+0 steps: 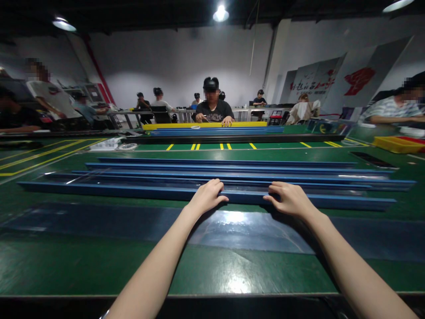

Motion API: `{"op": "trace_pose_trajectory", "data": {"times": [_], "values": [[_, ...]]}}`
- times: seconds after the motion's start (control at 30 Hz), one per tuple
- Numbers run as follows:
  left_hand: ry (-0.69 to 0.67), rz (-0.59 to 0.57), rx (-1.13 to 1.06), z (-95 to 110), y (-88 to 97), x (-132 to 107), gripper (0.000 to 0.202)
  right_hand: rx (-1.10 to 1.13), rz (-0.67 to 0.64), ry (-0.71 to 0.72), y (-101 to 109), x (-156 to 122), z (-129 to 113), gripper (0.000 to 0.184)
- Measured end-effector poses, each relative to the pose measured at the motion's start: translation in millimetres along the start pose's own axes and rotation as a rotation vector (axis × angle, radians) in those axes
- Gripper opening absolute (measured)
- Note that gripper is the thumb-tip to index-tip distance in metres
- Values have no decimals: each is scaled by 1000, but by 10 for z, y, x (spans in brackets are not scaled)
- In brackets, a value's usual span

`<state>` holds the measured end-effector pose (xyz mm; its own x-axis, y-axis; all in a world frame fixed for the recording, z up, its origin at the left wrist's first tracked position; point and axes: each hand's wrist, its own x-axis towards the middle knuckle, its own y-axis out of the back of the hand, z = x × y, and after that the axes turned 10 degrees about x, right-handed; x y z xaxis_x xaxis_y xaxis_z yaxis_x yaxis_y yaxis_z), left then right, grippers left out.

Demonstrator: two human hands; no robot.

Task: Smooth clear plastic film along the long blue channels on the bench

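Observation:
A long blue channel strip (245, 197) lies crosswise on the green table, nearest to me among several like it. My left hand (206, 197) is on its near wall left of the middle, fingers curled over the rim and thumb in front. To the right, my right hand (289, 199) grips the same wall, its fingers bent over the top and its thumb on the near side. Parts of the fingertips are hidden behind the rim. Clear film (96, 177) shows in the channel's left part. More blue channel strips (232, 165) lie parallel just behind.
A flat, shiny clear plastic strip (239, 232) lies between me and the channels. A phone (373, 160) is at the right. Farther back are a long black strip (232, 139), a yellow strip (159, 126), a yellow tray (395, 144) and a seated person (215, 108) opposite.

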<state>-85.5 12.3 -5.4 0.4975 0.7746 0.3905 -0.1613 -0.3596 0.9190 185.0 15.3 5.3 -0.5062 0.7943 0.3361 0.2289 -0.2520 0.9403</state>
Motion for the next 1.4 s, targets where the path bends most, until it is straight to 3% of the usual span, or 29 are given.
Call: {"op": "trace_pose_trajectory", "data": {"times": [1.07,1.4], "values": [[50,-63,123,40,47,0,26,10,-15,14,19,-7,-21,32],[56,-94,116,49,54,-11,25,-50,-64,1,-1,42,-99,44]]}}
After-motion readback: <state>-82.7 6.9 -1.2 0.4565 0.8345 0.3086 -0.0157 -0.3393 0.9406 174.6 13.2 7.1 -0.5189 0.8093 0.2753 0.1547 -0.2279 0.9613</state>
